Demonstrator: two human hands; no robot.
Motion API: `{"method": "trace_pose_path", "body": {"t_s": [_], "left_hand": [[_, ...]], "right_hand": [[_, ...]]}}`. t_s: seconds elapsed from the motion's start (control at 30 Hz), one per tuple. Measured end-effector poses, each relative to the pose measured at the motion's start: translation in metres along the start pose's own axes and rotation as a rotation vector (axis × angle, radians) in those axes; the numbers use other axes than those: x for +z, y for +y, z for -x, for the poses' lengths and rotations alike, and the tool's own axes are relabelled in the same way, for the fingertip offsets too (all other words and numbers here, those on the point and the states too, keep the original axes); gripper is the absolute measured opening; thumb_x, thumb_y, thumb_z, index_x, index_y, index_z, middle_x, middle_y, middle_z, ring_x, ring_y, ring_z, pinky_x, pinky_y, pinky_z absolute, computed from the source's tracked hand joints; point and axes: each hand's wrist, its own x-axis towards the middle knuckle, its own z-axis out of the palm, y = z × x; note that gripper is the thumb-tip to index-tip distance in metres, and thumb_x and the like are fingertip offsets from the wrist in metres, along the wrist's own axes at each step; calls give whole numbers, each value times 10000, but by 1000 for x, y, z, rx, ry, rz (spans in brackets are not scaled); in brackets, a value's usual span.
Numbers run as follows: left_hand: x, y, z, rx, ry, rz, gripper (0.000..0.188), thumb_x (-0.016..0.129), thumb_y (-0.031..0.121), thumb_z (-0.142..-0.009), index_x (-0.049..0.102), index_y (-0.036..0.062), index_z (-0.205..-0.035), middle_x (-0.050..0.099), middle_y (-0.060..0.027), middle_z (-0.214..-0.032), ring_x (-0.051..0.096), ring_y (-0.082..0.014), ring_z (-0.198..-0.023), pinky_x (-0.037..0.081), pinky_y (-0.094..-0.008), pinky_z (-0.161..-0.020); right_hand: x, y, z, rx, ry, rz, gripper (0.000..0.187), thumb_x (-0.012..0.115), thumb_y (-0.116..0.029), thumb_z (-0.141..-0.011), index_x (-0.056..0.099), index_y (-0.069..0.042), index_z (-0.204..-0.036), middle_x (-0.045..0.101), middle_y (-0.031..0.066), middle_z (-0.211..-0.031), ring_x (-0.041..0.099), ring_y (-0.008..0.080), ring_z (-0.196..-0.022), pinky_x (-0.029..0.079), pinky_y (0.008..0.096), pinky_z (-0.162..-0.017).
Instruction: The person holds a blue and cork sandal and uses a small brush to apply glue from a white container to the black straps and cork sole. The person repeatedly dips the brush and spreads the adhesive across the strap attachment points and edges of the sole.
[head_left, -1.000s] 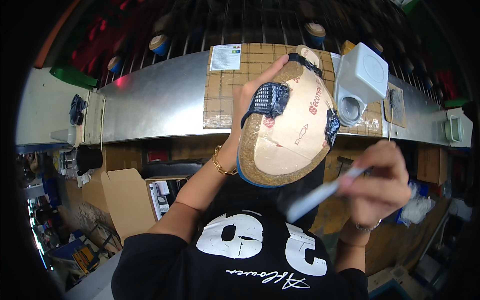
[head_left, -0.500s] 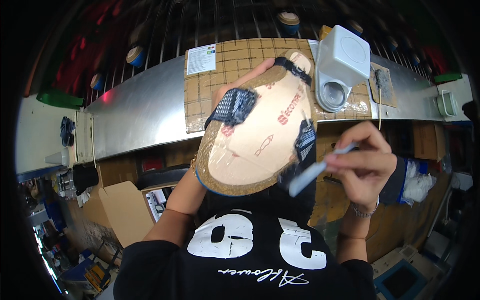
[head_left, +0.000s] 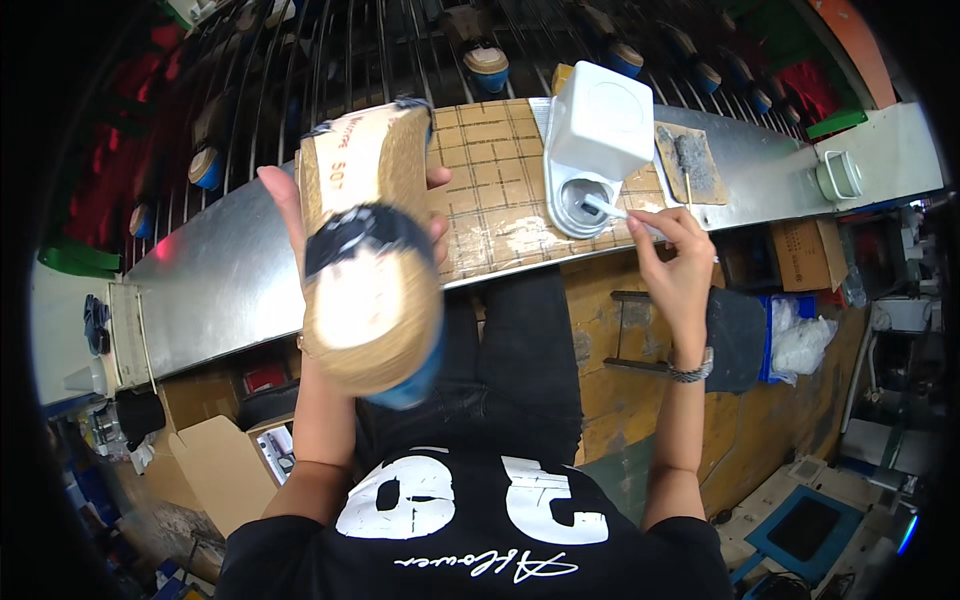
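A shoe last with a beige insole, brown rim and black straps folded over it (head_left: 345, 320) is held up at the left, blurred by motion. Its underside faces me, and some blue shows at the lower side. My left hand (head_left: 283, 195) grips it from behind, the thumb at one side and fingertips at the other. Between the thumb and fingers of my right hand (head_left: 680, 262) is a small brush with a pale handle (head_left: 625, 212). The brush head is inside the round cup (head_left: 573, 222) at the foot of a white dispenser (head_left: 603, 118).
Taped cardboard (head_left: 490, 190) covers part of the metal bench (head_left: 225, 270). Right of the dispenser, a dark fuzzy brush (head_left: 690, 155) lies on a small board. Beyond the bench, several lasts, one a blue-bottomed last (head_left: 488, 72), sit among metal rods. An open carton (head_left: 225, 440) stands lower left.
My right hand has moved the brush away from the insole, up into the dispenser's cup. The left hand has shifted left and tipped the shoe last more upright. My view has turned slightly.
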Motion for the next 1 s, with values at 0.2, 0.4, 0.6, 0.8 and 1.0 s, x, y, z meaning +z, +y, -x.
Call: {"method": "trace_pose_path", "body": {"t_s": [0.2,0.4,0.6,0.8,1.0], "left_hand": [[13,-17,-1,-7,199,38,1306,314,1006,-703,312,-48,-1474,589,-201,-907,617,-312,-759,532,-421,-674],[-16,-23,6,80,282,-142,1248,300,956,-753,358,-67,-1465,621,-267,-996,693,-294,-828,610,-400,-662],[9,-53,10,61,534,-440,926,293,744,-966,401,-33,-1459,606,-230,-1319,680,-236,-1121,592,-356,-931],[37,-70,-1,18,267,-628,978,331,784,-930,394,-34,-1464,569,-220,-1369,615,-253,-1220,519,-379,-1023],[43,-73,3,121,244,-797,1005,364,836,-875,587,-71,-1248,687,-181,-1149,675,-210,-1052,536,-327,-897]], "right_hand": [[8,-2,0,-158,5,258,102,742,-122,-867,772,-50,-932,607,88,-754,589,230,-679,414,326,-615],[6,24,5,439,-273,-481,264,687,-214,-973,733,46,-974,569,-75,-726,440,-8,-665,328,176,-582],[-35,-14,-23,-98,15,-242,125,770,-64,-857,778,-26,-976,633,20,-777,560,92,-718,428,220,-651],[-35,-95,-12,-338,250,-266,223,804,36,-753,797,-48,-959,630,45,-863,578,123,-754,448,224,-642],[-29,-118,-3,-283,111,-410,257,806,41,-724,802,-56,-961,602,31,-830,558,109,-743,428,220,-634]]}}
